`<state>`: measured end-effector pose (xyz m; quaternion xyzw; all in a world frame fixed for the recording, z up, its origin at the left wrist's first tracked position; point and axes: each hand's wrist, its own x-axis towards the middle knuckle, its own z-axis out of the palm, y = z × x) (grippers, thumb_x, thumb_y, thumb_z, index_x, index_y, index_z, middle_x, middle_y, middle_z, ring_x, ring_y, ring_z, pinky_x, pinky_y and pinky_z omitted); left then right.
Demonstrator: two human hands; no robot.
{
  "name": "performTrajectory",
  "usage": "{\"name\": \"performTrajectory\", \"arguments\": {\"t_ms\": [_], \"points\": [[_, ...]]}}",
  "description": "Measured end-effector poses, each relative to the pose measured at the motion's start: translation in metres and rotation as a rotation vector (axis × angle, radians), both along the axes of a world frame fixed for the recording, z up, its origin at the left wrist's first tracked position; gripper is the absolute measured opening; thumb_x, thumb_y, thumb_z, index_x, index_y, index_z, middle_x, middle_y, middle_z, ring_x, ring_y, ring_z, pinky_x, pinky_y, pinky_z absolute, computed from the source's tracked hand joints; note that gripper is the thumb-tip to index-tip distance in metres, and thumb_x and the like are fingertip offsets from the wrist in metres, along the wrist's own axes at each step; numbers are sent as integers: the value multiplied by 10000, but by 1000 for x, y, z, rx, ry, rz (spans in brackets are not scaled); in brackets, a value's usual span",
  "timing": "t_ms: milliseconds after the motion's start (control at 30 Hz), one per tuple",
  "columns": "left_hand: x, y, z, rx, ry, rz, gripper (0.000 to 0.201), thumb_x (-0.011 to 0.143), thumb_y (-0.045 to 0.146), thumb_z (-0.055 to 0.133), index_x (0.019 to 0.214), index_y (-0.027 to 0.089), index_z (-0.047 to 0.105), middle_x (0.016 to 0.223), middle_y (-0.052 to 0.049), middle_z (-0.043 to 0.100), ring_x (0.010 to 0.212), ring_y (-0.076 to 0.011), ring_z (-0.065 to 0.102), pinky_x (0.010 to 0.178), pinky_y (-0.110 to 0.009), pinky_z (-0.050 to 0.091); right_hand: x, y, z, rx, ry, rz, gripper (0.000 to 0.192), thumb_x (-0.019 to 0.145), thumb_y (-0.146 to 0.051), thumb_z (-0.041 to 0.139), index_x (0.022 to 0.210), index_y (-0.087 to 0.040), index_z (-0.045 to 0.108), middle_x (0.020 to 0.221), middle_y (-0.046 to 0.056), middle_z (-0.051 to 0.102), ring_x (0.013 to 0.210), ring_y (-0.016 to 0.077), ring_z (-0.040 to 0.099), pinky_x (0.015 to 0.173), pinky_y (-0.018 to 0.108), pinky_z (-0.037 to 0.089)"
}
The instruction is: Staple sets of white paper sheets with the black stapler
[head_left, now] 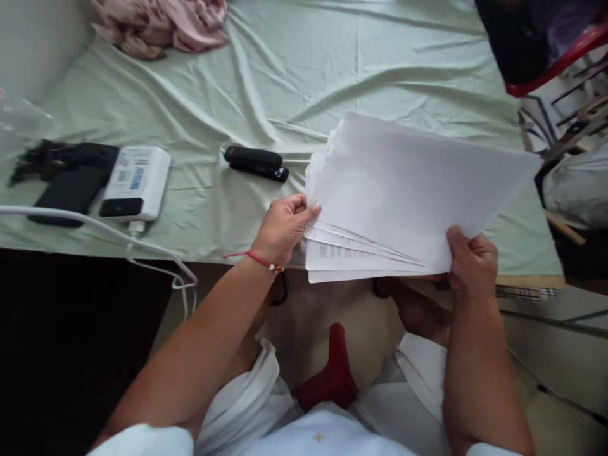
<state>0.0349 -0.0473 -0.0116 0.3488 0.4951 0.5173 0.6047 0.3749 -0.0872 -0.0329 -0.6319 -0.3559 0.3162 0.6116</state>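
A fanned stack of paper sheets is held over the front edge of the table. The top sheet looks blank, while printed text shows on a lower sheet near the bottom left corner. My left hand, with a red string bracelet at the wrist, pinches the stack's left edge between thumb and fingers. At the lower right, my right hand grips the sheets with the thumb on top; its other fingers are partly hidden underneath. A black stapler lies on the cloth just left of the papers, touched by neither hand.
On the left of the green-covered table are a white power bank with a plugged-in cable and a dark flat object. Pink cloth lies at the back. A red-rimmed item stands at right.
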Motion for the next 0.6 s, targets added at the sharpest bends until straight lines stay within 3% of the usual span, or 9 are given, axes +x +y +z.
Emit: {"name": "performTrajectory", "arguments": {"t_ms": [167,333,500,600], "points": [[-7,15,0,9,39,18,372,593,304,1016,778,193,714,701,20,753,721,-185,723,724,-283,576,-5,9,3,-71,-24,113,384,737,-492,947,959,-200,836,929,52,810,883,203,723,913,387,619],[0,33,0,-22,17,120,258,653,48,847,804,186,690,635,49,706,688,-168,717,681,-239,529,-12,27,13,-98,13,148,344,654,-424,923,951,-281,821,881,9,796,845,232,738,850,407,650],[15,41,4,7,-70,242,381,655,-129,531,803,199,656,615,71,683,655,-154,709,626,-222,487,-23,45,56,-56,-156,146,320,732,-347,816,1023,-215,790,896,29,778,806,196,686,813,367,595],[16,45,6,-53,-94,286,436,613,-158,433,769,202,625,600,74,672,664,-155,721,643,-225,501,-30,58,83,-161,-319,131,226,753,-280,737,955,-194,790,833,29,741,722,172,599,667,307,495]]}}
